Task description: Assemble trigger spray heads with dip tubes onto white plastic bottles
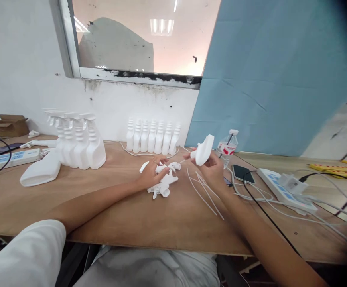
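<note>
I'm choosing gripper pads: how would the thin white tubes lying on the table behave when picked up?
The thin white tubes are probably light, being so slender. They look springy rather than limp, since they lie in gentle curves.

The site is an assembly workshop, indicated by a brown surface (161,223) carrying a row of identical white bottles (152,139), loose sprayer heads (161,189), thin tubes (203,182) and a power strip (281,194).

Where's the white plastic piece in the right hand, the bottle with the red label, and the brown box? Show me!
White plastic piece (204,152): head view, middle of its body.
Bottle (226,148): head view, on its label.
Brown box (9,129): head view, on its side wall.
</note>
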Available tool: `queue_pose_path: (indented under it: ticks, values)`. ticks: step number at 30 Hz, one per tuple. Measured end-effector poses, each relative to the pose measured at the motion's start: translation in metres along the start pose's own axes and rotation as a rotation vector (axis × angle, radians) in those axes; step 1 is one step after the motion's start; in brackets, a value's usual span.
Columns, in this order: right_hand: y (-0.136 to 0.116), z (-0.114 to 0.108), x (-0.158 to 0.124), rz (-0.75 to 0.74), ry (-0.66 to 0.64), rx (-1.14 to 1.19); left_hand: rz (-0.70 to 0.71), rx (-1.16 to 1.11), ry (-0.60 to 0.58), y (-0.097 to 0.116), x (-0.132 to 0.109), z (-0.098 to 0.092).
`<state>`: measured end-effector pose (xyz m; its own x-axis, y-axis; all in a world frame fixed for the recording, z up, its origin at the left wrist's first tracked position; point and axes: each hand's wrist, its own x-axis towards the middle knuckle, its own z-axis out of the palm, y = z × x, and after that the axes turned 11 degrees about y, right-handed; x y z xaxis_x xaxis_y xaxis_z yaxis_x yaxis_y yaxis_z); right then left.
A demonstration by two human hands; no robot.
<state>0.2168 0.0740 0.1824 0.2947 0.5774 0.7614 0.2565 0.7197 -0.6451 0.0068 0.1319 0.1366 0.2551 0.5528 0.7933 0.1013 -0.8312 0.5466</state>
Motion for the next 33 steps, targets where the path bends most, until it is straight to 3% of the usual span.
queue_pose_path:
  ticks: [6,11,14,19,26,33]
  values:
    - [-0.007,0.002,-0.013,-0.321,-0.133,-0.397,-0.104,-0.378,-0.129,0.056,0.019,-0.008]
    - [-0.011,0.007,-0.02,-0.54,-0.341,-0.479,-0.162,-0.213,-0.107,0.076,0.022,-0.014]
    - [-0.008,0.005,-0.019,-0.611,-0.385,-0.549,-0.212,-0.211,-0.092,0.074,0.025,-0.016]
    - [0.005,-0.005,-0.016,-0.739,-0.345,-0.705,-0.241,-0.284,-0.169,0.062,0.028,-0.014]
    - [0.008,-0.007,-0.009,-0.646,-0.347,-0.767,-0.317,-0.333,-0.168,0.041,0.025,-0.011]
    - [0.015,-0.008,-0.003,-0.471,-0.431,-0.826,-0.659,-0.727,-0.083,0.014,0.009,-0.011]
